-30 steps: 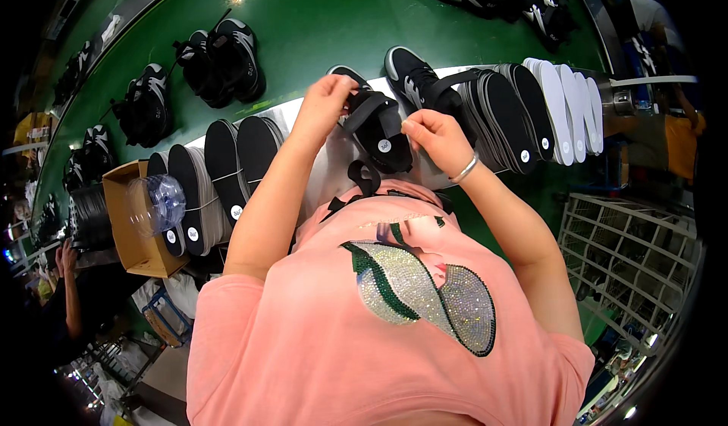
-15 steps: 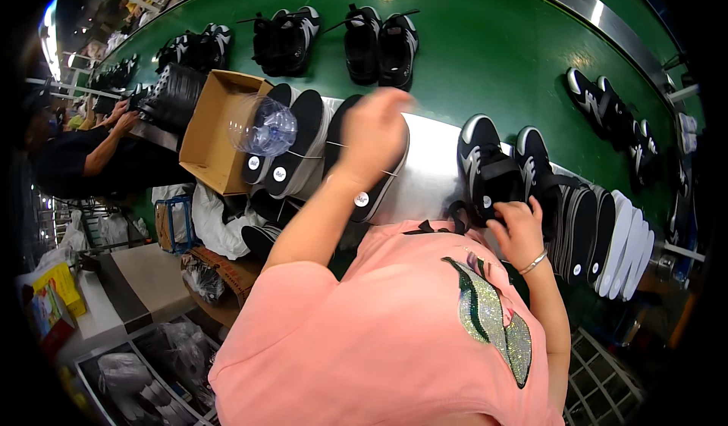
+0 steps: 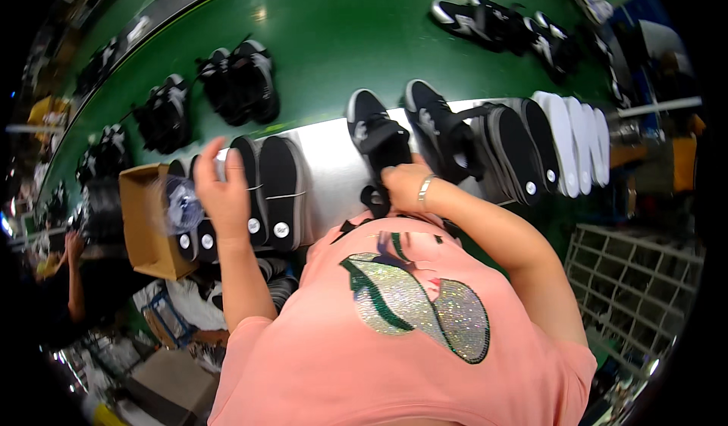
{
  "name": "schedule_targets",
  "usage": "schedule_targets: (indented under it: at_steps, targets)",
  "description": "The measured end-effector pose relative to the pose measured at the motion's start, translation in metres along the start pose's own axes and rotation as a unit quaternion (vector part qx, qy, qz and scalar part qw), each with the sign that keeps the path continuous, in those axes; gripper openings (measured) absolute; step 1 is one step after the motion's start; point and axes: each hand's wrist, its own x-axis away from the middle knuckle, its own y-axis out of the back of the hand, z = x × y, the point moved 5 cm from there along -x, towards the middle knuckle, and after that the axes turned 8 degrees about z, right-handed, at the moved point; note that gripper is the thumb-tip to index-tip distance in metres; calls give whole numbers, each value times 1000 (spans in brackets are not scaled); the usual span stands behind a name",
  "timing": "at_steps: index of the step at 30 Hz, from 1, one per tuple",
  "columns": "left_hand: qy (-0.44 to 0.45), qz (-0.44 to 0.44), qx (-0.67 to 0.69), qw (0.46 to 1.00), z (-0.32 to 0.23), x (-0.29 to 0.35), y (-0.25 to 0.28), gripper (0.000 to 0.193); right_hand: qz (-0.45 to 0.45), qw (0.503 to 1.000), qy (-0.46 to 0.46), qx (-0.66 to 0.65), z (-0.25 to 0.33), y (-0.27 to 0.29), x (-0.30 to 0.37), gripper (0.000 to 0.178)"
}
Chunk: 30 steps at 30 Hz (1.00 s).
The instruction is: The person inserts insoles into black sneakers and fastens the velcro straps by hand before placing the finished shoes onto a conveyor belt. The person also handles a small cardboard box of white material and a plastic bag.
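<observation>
A pair of black sneakers with silver-grey toes stands in front of me: the left sneaker (image 3: 377, 134) and the right sneaker (image 3: 440, 130). My right hand (image 3: 408, 186) is at the heel of the left sneaker, its fingers curled onto it and partly hidden. On the left, my left hand (image 3: 222, 191) is raised with thumb and forefinger apart, nothing between them. It covers part of the black insoles beside it. Bundled black insoles (image 3: 282, 176) with round white stickers lie just right of that hand, bound by a thin tie.
Left of the insoles are a clear plastic tub (image 3: 180, 205) and an open cardboard box (image 3: 140, 225). More black insoles (image 3: 516, 149) and white insoles (image 3: 563, 134) are stacked at right. Other sneakers (image 3: 241, 81) sit on the green surface (image 3: 341, 32). Another person's arm (image 3: 74, 274) shows far left.
The view has swung right, shifting the scene leftward. My left hand has moved left from over the insole bundle. My right hand has gone from between the sneakers to the left one's heel.
</observation>
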Motion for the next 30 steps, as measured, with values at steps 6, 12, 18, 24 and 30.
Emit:
schedule_targets:
  at_steps: [6, 12, 18, 24, 30]
  targets:
    - [-238, 323, 101, 910, -99, 49, -123, 15, -252, 965, 59, -31, 4, 12, 38, 19]
    - [-265, 406, -90, 870, -82, 66, -163, 24, -418, 899, -127, 19, -61, 13, 113, 13]
    - [-261, 375, -166, 874, -61, 49, -148, 21, -385, 909, -154, -40, -76, -20, 96, 18]
    - [-239, 244, -46, 939, -66, 43, -124, 13, -402, 899, -142, -98, -106, 9, 127, 32]
    - [-156, -83, -277, 944, -6, 18, -3, 34, -442, 840, -312, -31, -269, -38, 188, 37]
